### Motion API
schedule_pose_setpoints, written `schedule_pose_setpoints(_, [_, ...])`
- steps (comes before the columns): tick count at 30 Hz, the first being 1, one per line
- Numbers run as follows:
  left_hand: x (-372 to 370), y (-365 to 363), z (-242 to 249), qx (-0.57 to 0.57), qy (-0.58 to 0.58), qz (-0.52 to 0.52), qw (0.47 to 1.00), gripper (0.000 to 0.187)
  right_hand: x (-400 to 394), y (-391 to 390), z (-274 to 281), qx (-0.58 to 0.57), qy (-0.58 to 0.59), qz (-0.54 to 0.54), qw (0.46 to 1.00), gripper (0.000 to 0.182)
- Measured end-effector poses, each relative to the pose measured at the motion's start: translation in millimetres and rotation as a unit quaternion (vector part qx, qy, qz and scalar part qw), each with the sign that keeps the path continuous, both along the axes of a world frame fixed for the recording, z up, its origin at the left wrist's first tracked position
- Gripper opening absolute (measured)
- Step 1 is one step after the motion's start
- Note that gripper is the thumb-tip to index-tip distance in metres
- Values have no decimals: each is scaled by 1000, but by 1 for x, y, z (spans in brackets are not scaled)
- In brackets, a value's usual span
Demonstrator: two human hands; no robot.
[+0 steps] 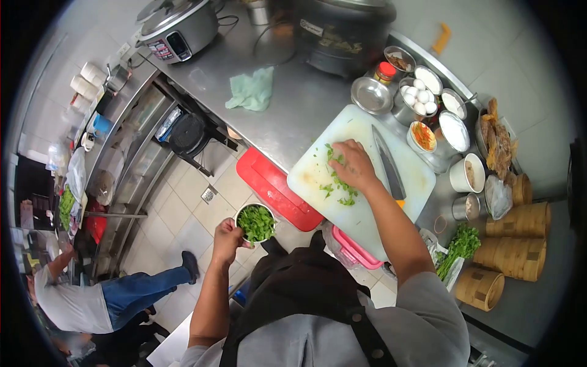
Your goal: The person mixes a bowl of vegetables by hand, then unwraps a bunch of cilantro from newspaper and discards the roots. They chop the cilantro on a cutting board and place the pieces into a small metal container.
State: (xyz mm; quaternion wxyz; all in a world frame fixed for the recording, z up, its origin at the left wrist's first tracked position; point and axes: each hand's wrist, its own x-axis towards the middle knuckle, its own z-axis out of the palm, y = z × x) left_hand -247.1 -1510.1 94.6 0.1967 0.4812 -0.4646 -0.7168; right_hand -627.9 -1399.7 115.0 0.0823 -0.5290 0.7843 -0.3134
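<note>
My left hand (228,241) grips the rim of a white bowl (273,236) filled with chopped green herbs (257,222), out over the floor in front of the counter. On the white cutting board (309,177), my right hand (353,164) rests with curled fingers on the loose chopped herbs (347,199); its fingertips are partly hidden. More green bits lie scattered around it. A large knife (389,162) with an orange handle lies on the board to the right of my right hand.
Along the wall stand a metal bowl (372,95), a bowl of eggs (418,96), sauces and bamboo steamers (510,257). Leafy greens (461,244) lie nearby. Below the counter edge is a red lid (275,189). Another person (79,300) stands at the left.
</note>
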Motion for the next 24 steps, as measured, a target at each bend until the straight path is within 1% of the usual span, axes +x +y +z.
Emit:
schedule_pose_setpoints(2, [-4, 9, -9, 31, -11, -12, 999, 10, -12, -18, -19, 26, 22, -3, 999, 23])
schedule_pose_setpoints(4, [-12, 13, -12, 54, -13, -25, 998, 10, -18, -29, -27, 87, -5, 7, 996, 23])
schedule_pose_setpoints(5, [-15, 14, -15, 50, -12, -36, 998, 11, -21, -29, -25, 90, -5, 5, 996, 23])
schedule_pose_setpoints(7, [-18, 16, -22, 45, -7, -52, 998, 14, -24, -20, -23, 145, 2, 35, 989, 18])
schedule_pose_setpoints(8, [-19, 16, -25, 48, -8, -56, 997, 14, -25, -8, -20, 148, 1, 31, 988, 18])
schedule_pose_setpoints(10, [-23, 15, -30, 43, -3, -79, 996, 16, -26, 14, -12, 153, -104, 23, 982, 8])
schedule_pose_setpoints(11, [-24, 14, -32, 47, 10, -88, 995, 17, -21, 16, -11, 155, -104, 24, 982, 8])
schedule_pose_setpoints(13, [-26, 14, -38, 51, -4, -103, 993, 18, -9, 17, -10, 9, -36, -6, 999, 3])
schedule_pose_setpoints(14, [-32, 15, -40, 55, -15, -123, 991, 18, -4, 17, -11, 14, -30, -12, 999, 3])
schedule_pose_setpoints(16, [-39, 15, -38, 58, -28, -144, 988, 17, 6, 10, -23, 102, -14, -43, 994, 8])
schedule_pose_setpoints(17, [-42, 15, -42, 55, -25, -149, 987, 17, 2, 18, -26, 114, -8, -39, 993, 14])
schedule_pose_setpoints(18, [-44, 14, -46, 53, -23, -154, 986, 17, 1, 31, -20, 116, -10, -42, 992, 14])
schedule_pose_setpoints(20, [-52, 13, -53, 42, -24, -164, 985, 17, -2, 59, -8, 138, -93, -45, 985, 18])
schedule_pose_setpoints(21, [-54, 15, -58, 33, -27, -171, 984, 17, -6, 63, -9, 125, -132, -59, 982, 22])
schedule_pose_setpoints(22, [-59, 17, -64, 39, -31, -171, 984, 17, -9, 63, -14, 130, -136, -60, 980, 22])
schedule_pose_setpoints(24, [-73, 20, -73, 21, -23, -194, 981, 18, -15, 60, -24, 46, -24, -124, 991, 27])
